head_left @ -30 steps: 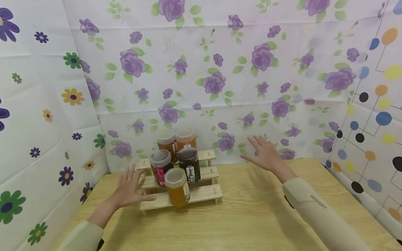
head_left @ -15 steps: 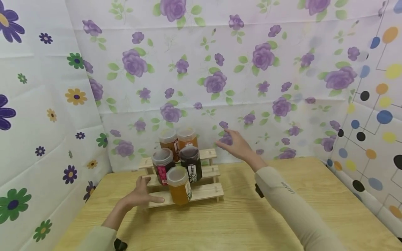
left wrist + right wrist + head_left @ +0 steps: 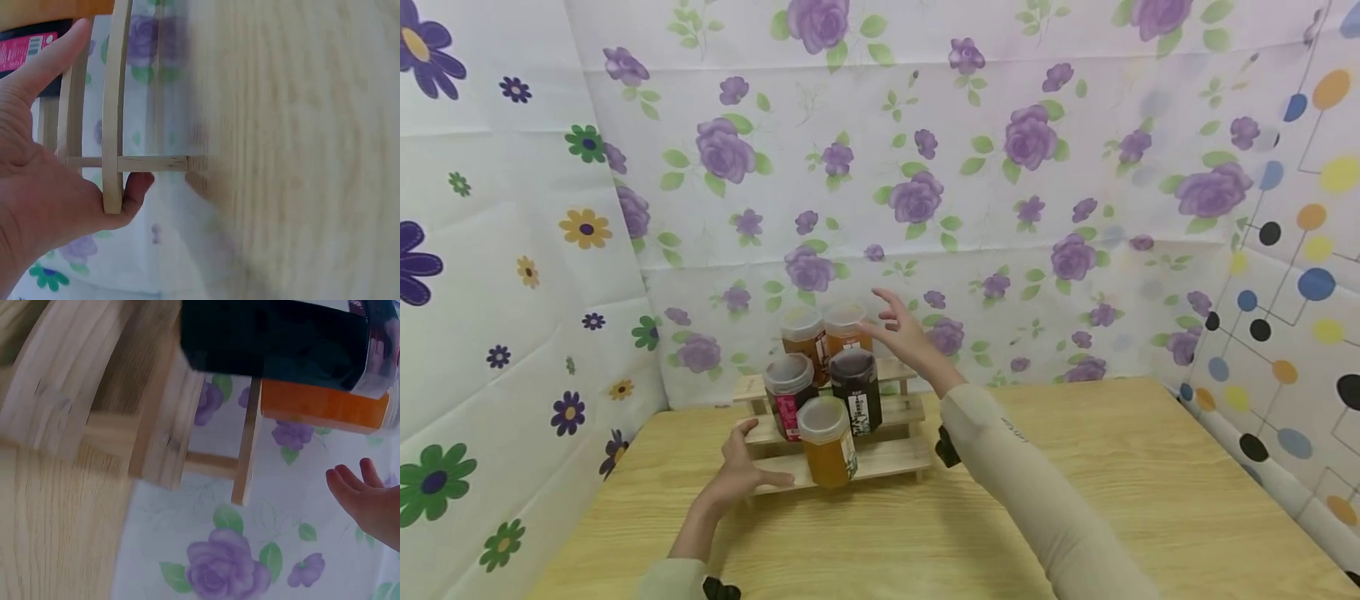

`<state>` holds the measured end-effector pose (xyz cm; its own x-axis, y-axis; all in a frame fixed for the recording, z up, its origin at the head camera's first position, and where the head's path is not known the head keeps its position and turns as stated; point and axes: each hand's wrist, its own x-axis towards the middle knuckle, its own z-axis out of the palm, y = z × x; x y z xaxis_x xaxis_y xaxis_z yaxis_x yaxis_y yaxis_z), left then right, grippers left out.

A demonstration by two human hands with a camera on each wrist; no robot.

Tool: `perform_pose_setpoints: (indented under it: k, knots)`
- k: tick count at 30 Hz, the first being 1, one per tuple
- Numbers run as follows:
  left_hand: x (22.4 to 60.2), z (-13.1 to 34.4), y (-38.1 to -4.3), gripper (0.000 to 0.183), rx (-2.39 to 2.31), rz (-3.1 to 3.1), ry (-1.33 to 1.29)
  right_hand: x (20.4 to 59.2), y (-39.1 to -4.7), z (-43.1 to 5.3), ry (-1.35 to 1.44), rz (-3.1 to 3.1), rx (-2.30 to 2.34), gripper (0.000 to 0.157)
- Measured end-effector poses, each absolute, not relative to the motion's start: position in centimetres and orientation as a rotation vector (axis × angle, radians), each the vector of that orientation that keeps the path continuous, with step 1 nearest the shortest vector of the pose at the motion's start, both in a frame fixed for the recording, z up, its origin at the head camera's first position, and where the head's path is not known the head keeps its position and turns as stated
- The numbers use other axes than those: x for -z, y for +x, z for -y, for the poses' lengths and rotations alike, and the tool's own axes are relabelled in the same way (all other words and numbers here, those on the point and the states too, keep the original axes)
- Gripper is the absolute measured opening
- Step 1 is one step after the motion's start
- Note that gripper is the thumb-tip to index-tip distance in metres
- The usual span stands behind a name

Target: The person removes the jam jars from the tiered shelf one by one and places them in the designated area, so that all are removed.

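Note:
A three-step wooden rack (image 3: 895, 456) bears several lidded jars. My left hand (image 3: 733, 479) grips its left end; in the left wrist view, the thumb lies along the near side and a finger curls under the lowest plank (image 3: 112, 125). My right hand (image 3: 904, 335) hovers at the top step, fingers spread and bent beside the back right orange jar (image 3: 841, 340); the right wrist view shows a gap to this jar. Back left stands a brown-amber jar (image 3: 802, 335). A pink-labelled jar (image 3: 788, 404) and a dark jar (image 3: 855, 396) occupy the middle step, an amber jar (image 3: 827, 454) the lowest.
The rack stands on a light wood-grain table (image 3: 1000, 517). Close behind it hangs a purple-flowered cloth (image 3: 917, 275). Patterned cloths close off the left and right sides. Beside the right hand, the dark jar stands in front of the orange one.
My left hand has moved in and taken hold of the rack's left end. My right hand has swung left from open space to the back right jar. The jars stay in place.

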<state>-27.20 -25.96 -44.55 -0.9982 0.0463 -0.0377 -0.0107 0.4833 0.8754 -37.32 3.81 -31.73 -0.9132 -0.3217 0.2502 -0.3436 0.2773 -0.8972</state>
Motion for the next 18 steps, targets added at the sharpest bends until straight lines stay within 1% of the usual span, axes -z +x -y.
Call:
perform_pose_setpoints:
  k: [8,14,18]
  knots:
    - [45.7,26.3,-27.2,0.127,-1.61,-2.661,0.108,32.1,-38.0,-0.7,0.666,2.496,-1.841,0.068]
    - [46.7,26.3,-26.6,0.123,-1.786,-2.638,-0.001,32.5,-38.2,0.2,0.559,2.396,-1.908,0.061]
    - [47.5,26.2,-26.3,0.12,-1.899,-2.643,-0.07,32.9,-38.4,0.4,0.548,2.358,-1.881,0.061]
